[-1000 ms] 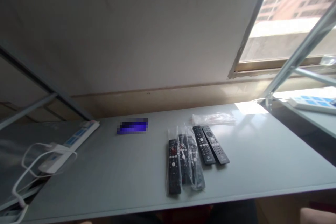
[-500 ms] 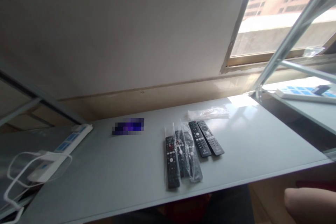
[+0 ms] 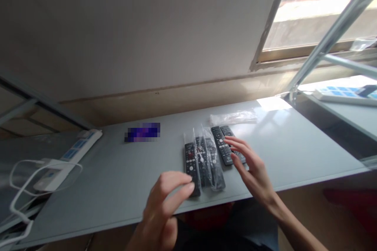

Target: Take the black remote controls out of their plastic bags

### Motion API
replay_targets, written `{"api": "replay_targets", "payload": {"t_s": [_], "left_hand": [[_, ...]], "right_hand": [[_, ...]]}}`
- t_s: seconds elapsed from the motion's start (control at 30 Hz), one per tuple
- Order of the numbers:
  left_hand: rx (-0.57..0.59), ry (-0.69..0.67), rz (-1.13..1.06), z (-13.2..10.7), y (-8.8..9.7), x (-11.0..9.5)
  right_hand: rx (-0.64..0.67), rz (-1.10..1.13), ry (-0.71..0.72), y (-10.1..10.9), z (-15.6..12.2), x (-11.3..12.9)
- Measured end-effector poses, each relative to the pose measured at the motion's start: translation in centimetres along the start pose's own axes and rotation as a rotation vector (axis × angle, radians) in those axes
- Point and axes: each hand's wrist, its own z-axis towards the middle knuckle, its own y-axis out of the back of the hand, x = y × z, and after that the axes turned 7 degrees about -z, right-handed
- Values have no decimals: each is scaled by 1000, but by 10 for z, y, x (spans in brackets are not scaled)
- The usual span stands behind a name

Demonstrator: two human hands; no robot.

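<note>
Three black remote controls in clear plastic bags (image 3: 204,160) lie side by side near the front edge of a grey table (image 3: 123,180). Right of them lie two bare black remotes (image 3: 222,145). My right hand (image 3: 250,164) reaches over the two bare remotes with its fingers spread and holds nothing. My left hand (image 3: 167,204) hovers at the near end of the leftmost bagged remote, fingers curled loosely apart and empty.
Empty clear bags (image 3: 234,117) lie behind the remotes. A white power strip (image 3: 72,153) with a white cable sits at the table's left edge. A blurred blue patch (image 3: 143,132) marks the table. A metal frame (image 3: 330,35) and another table stand at the right.
Both hands have come up into view from below the table edge. The right hand now reaches over the bare remotes and the left nears the bagged ones. The camera has tilted slightly.
</note>
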Motion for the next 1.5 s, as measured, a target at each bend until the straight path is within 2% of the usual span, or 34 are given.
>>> {"api": "replay_targets", "payload": {"t_s": [0.1,0.23,0.3,0.4,0.63,0.83,1.1,1.27,1.5], "left_hand": [[-83,7,-103,44,-26,46],[-76,141,-189,110,-48,109],[-88,236,-114,129,-58,135],[-98,266,-68,134,-69,157],[-8,143,-2,119,-77,159],[-54,138,10,121,-79,161],[-45,54,-20,122,-77,159],[-44,51,-15,121,-77,158],[-91,50,5,121,-78,154]], "right_hand": [[176,-24,38,-20,28,-16],[422,-262,275,-50,91,-40],[461,-403,299,-64,115,-50],[425,-501,293,-79,128,-64],[364,-536,305,-83,114,-77],[385,-519,332,-93,106,-73],[286,-443,311,-90,111,-85],[147,-267,311,-80,115,-79],[-160,-13,278,-70,115,-66]]}}
